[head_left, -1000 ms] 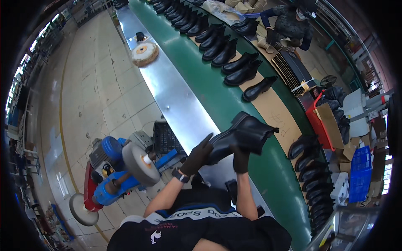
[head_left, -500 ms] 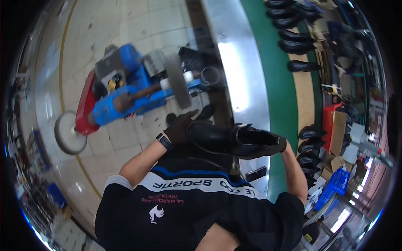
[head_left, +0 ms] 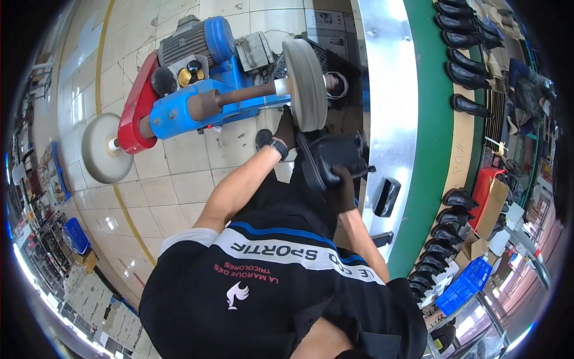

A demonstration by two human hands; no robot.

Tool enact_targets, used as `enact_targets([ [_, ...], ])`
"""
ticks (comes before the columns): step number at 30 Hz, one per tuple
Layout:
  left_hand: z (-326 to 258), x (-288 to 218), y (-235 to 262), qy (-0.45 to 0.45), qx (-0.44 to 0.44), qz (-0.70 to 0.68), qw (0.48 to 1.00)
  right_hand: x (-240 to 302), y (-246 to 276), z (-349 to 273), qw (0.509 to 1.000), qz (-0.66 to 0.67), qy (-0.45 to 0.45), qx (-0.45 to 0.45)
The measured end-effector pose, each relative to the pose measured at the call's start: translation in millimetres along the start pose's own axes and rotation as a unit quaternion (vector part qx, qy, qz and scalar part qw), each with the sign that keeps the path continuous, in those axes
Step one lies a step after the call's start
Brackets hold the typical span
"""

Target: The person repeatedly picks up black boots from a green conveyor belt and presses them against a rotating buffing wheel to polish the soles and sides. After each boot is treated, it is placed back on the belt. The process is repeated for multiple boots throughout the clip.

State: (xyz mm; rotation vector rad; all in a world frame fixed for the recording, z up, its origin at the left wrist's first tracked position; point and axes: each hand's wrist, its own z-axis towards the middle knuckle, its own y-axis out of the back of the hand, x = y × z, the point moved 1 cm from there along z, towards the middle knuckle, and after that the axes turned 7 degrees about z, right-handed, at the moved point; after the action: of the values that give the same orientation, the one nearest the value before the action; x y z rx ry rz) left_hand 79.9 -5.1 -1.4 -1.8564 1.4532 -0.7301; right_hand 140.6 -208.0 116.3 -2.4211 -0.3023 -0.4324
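A black leather boot is held up against or very close to the rim of a grey buffing wheel. My right hand, in a dark glove, is closed on the boot's near side. My left hand, also gloved, is at the boot's toe end, just left of the wheel. The wheel and the boot hide part of its fingers, which appear closed on the boot. The wheel sits on the shaft of a blue grinding machine.
A pale second wheel is on the machine's left end, beside a red guard. At right, a metal ledge carries a black block-like object. A green belt runs alongside, with several black shoes beyond it.
Both hands have carried the boot leftward and away from my body, from beside the metal ledge to the wheel. The boot has turned, and the view has shifted.
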Motion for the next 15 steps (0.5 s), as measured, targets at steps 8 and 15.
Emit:
enact_targets([
  [8, 97, -60, 97, -0.023, 0.068, 0.091, 0.993, -33, -3, 101, 0.982, 0.17, -0.082, 0.008],
  [15, -1, -21, 26, -0.177, 0.017, 0.37, 0.912, -73, 89, 18, 0.986, -0.146, 0.08, 0.008],
])
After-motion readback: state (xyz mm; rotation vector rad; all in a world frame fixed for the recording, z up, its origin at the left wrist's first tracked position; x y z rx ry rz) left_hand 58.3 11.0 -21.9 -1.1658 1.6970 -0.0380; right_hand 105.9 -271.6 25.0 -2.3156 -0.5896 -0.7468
